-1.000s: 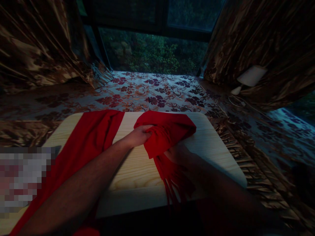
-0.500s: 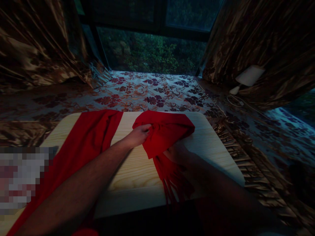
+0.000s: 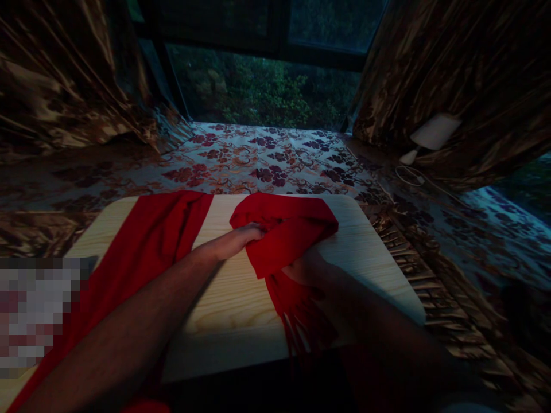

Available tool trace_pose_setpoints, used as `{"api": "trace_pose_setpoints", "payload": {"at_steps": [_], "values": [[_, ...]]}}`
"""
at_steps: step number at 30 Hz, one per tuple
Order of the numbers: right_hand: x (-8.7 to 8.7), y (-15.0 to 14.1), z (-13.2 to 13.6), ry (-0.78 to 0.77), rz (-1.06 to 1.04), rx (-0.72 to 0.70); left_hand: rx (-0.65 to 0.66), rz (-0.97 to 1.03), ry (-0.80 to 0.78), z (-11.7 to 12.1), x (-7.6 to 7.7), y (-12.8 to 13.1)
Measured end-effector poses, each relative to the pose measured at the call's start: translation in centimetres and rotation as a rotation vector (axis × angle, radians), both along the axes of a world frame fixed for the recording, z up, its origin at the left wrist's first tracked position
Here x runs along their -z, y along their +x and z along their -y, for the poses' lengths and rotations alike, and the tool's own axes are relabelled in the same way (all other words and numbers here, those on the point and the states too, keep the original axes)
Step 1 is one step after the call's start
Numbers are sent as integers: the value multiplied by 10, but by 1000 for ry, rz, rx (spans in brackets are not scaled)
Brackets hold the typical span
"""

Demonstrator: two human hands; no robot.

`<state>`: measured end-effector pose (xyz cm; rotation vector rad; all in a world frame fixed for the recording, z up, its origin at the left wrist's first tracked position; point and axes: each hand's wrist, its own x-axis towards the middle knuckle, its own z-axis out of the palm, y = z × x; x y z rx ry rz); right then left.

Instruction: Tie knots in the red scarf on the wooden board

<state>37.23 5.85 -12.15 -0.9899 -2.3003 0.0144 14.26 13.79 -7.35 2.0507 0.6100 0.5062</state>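
Observation:
A red scarf (image 3: pixel 293 238) lies bunched and folded over itself on the right half of a pale wooden table, its fringe (image 3: pixel 297 321) hanging toward the near edge. My left hand (image 3: pixel 248 233) pinches the left side of the fold, thumb on top. Under the lower right of the fold, my right hand (image 3: pixel 307 268) grips the scarf just above the fringe; its fingertips are hidden by cloth and shadow. A long flat length of red cloth (image 3: pixel 159 241) runs down the table's left side beneath my left forearm. Whether both red parts join is hidden.
The wooden table (image 3: pixel 219 307) has rounded corners. A blurred-out item (image 3: pixel 30 315) sits at its left edge. Beyond is a flower-patterned cover (image 3: pixel 271 155) below a window, with curtains on both sides. A small white lamp (image 3: pixel 435 132) with a cord stands at right.
The gathered cloth on top of the fold has been smoothed down flatter. My left hand has slid slightly down along its left edge. My right hand stays under the fold.

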Motion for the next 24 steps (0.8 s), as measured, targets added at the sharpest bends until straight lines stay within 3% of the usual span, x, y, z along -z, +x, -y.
{"api": "trace_pose_setpoints", "payload": {"at_steps": [10, 18, 24], "values": [[-14, -6, 0, -23, 54, 104, -4, -34, 6, 10, -8, 4], [-20, -5, 6, -189, 181, 264, -28, 85, -257, 14, -16, 9], [-26, -4, 11, 10, 139, 300, -117, 39, -426, 14, -14, 3]]}}
